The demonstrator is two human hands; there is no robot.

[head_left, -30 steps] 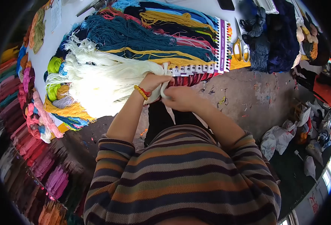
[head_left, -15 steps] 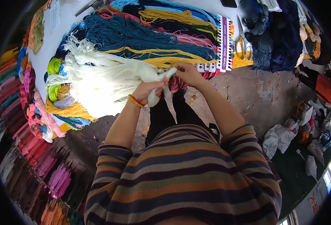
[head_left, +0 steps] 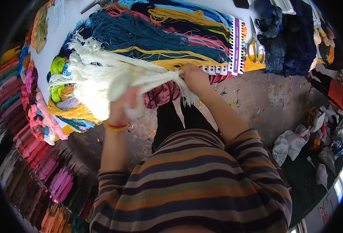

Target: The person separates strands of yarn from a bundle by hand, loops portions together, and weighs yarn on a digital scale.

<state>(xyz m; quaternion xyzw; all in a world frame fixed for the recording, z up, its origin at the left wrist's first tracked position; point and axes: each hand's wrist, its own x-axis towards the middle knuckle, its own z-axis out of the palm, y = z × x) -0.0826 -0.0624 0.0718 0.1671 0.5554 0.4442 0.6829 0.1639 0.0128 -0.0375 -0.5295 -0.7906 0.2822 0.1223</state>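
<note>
A large bundle of white thread [head_left: 89, 77] lies over the left part of the coloured skeins and narrows toward a knotted end on the right. My right hand [head_left: 194, 79] pinches the bundle beside that knot, and loose white ends hang below it. My left hand [head_left: 124, 108], blurred by motion, holds a white strand near the bundle's lower edge. A perforated white and purple thread card [head_left: 236, 46] lies to the right of my right hand. Dark red and pink thread [head_left: 161, 95] shows beneath the white bundle.
Scissors with gold handles [head_left: 253, 48] lie right of the card, beside dark navy skeins [head_left: 297, 42]. A phone [head_left: 241, 3] is at the table's far edge. Many coloured skeins [head_left: 60, 184] hang at the left. White bags [head_left: 292, 141] sit on the floor at the right.
My left hand has swung left and down with a white strand, away from my right hand. The white thread between them is now drawn out, and the red thread beneath shows more.
</note>
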